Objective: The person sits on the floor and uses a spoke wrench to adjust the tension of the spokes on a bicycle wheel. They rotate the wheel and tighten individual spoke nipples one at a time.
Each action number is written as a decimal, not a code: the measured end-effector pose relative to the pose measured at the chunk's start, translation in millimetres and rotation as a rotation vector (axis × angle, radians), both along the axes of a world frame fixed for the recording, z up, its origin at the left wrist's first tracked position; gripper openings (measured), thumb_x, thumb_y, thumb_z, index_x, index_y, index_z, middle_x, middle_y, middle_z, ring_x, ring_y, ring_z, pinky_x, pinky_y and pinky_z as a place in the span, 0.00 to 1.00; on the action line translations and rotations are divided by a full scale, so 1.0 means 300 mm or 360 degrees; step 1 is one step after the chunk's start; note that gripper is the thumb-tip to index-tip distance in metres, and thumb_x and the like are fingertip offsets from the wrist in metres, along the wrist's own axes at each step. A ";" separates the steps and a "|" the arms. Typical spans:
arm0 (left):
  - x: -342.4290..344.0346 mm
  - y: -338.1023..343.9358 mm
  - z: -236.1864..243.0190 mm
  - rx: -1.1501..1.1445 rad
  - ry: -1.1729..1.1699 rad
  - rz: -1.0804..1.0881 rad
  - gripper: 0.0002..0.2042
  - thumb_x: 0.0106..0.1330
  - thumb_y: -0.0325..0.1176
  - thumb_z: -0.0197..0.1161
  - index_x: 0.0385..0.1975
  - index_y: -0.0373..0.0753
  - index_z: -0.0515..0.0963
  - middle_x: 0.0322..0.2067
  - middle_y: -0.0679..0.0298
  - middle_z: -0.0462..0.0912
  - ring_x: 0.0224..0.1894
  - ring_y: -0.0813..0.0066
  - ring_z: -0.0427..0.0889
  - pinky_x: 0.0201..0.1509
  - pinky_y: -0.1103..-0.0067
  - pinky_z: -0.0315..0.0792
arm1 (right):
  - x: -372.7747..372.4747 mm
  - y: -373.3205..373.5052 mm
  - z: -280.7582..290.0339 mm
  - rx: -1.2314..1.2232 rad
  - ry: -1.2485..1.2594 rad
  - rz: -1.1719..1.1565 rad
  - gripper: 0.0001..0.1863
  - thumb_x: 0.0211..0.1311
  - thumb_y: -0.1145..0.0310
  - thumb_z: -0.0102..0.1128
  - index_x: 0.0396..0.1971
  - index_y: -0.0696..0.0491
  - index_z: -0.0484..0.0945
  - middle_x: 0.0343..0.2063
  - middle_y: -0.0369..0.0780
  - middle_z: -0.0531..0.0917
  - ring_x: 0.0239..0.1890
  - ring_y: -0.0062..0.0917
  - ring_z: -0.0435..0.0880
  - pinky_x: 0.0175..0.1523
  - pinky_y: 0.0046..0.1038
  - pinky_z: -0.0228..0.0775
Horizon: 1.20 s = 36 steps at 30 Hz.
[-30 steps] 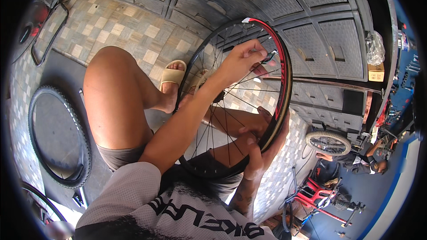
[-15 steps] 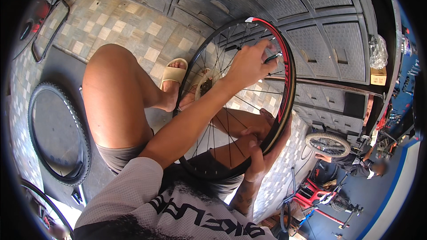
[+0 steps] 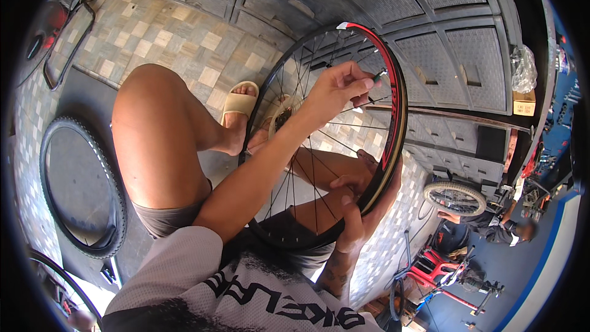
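A bare bicycle wheel with a black rim, red and white markings and thin black spokes stands tilted across my legs. My left hand reaches over the spokes to the rim's far right part. Its thumb and fingertips pinch a small green piece with a silvery end, which meets the rim's inner side; its exact kind is too small to make out. My right hand grips the rim lower right, thumb on the inner side and fingers around the outside. The hub with its sprockets is partly behind my left forearm.
A loose knobby tire lies on a dark mat at left. Grey drawer cabinets line the far side. At right, another person is beside a bicycle wheel and a red stool.
My left hand has rolled over and drawn slightly left, its fingers now closed together around the green piece. The right hand and the wheel stay almost where they were.
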<state>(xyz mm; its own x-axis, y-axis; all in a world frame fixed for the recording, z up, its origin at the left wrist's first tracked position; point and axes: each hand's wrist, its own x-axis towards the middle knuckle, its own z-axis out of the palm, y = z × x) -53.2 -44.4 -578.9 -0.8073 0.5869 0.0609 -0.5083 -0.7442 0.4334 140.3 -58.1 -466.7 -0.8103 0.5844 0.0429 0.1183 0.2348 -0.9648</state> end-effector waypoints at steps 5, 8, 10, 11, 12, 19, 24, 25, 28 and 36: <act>-0.022 0.031 0.006 -0.0821 0.0331 -0.0057 0.09 0.73 0.32 0.68 0.39 0.35 0.76 0.36 0.63 0.82 0.29 0.81 0.76 0.33 0.80 0.69 | 0.002 0.004 -0.004 -0.0038 0.0025 -0.0024 0.58 0.44 0.85 0.51 0.81 0.51 0.42 0.63 0.57 0.71 0.39 0.34 0.86 0.38 0.23 0.73; -0.021 0.028 0.011 -0.0632 0.0261 -0.0120 0.10 0.73 0.35 0.69 0.38 0.35 0.78 0.34 0.64 0.82 0.27 0.81 0.75 0.32 0.81 0.69 | -0.001 0.005 -0.009 -0.0063 0.0059 -0.0008 0.58 0.44 0.85 0.51 0.82 0.51 0.41 0.64 0.57 0.71 0.39 0.34 0.86 0.37 0.22 0.72; -0.016 -0.003 0.000 -0.0438 -0.0068 -0.0209 0.12 0.71 0.37 0.71 0.37 0.34 0.80 0.32 0.63 0.83 0.26 0.81 0.77 0.31 0.82 0.69 | -0.003 0.005 -0.011 0.0031 0.0013 -0.0068 0.58 0.43 0.77 0.57 0.81 0.54 0.43 0.62 0.61 0.73 0.36 0.34 0.87 0.43 0.28 0.76; -0.012 -0.009 0.000 -0.0263 -0.0166 -0.0192 0.12 0.71 0.38 0.71 0.37 0.34 0.80 0.32 0.63 0.83 0.26 0.81 0.76 0.31 0.82 0.69 | -0.004 0.004 -0.012 0.0047 -0.0010 -0.0099 0.59 0.43 0.73 0.60 0.80 0.56 0.44 0.61 0.62 0.74 0.35 0.34 0.88 0.46 0.31 0.78; -0.007 -0.015 -0.001 -0.0075 -0.0256 -0.0144 0.13 0.71 0.38 0.71 0.37 0.34 0.80 0.32 0.63 0.83 0.26 0.81 0.76 0.32 0.81 0.70 | -0.003 0.004 -0.012 0.0034 0.0010 -0.0068 0.58 0.43 0.77 0.57 0.81 0.54 0.43 0.62 0.61 0.73 0.36 0.34 0.87 0.43 0.28 0.76; -0.007 0.013 0.036 -0.0779 0.0381 0.0051 0.10 0.75 0.34 0.65 0.45 0.34 0.77 0.33 0.64 0.81 0.26 0.81 0.73 0.29 0.82 0.65 | 0.002 0.007 -0.012 -0.0031 0.0046 -0.0002 0.58 0.44 0.83 0.52 0.81 0.51 0.42 0.64 0.57 0.71 0.39 0.34 0.86 0.36 0.23 0.73; -0.026 -0.026 0.016 -0.0102 -0.0213 -0.0237 0.13 0.72 0.31 0.68 0.48 0.33 0.74 0.37 0.59 0.85 0.29 0.77 0.79 0.35 0.77 0.73 | 0.002 0.011 -0.009 0.0004 0.0031 0.0032 0.58 0.44 0.83 0.52 0.81 0.51 0.42 0.64 0.57 0.71 0.40 0.34 0.86 0.37 0.23 0.73; -0.023 -0.026 0.013 0.0071 -0.0464 -0.0222 0.13 0.72 0.32 0.69 0.48 0.33 0.74 0.37 0.59 0.85 0.29 0.77 0.79 0.36 0.77 0.74 | 0.002 0.010 -0.008 0.0007 0.0023 0.0032 0.58 0.44 0.83 0.52 0.81 0.51 0.42 0.64 0.57 0.71 0.40 0.34 0.86 0.37 0.23 0.73; -0.007 -0.001 0.015 -0.0295 0.0074 0.0029 0.11 0.75 0.37 0.66 0.44 0.34 0.78 0.37 0.60 0.85 0.31 0.77 0.80 0.38 0.79 0.74 | 0.000 0.005 -0.007 -0.0017 0.0037 0.0011 0.58 0.44 0.83 0.52 0.81 0.51 0.42 0.64 0.57 0.71 0.39 0.34 0.86 0.37 0.23 0.73; -0.019 0.002 0.008 -0.0138 -0.0199 -0.0165 0.16 0.70 0.29 0.70 0.52 0.33 0.72 0.37 0.59 0.84 0.28 0.77 0.81 0.34 0.80 0.74 | -0.013 -0.008 -0.005 0.0058 -0.0011 -0.0116 0.58 0.45 0.71 0.61 0.80 0.57 0.45 0.61 0.62 0.74 0.36 0.34 0.87 0.46 0.31 0.78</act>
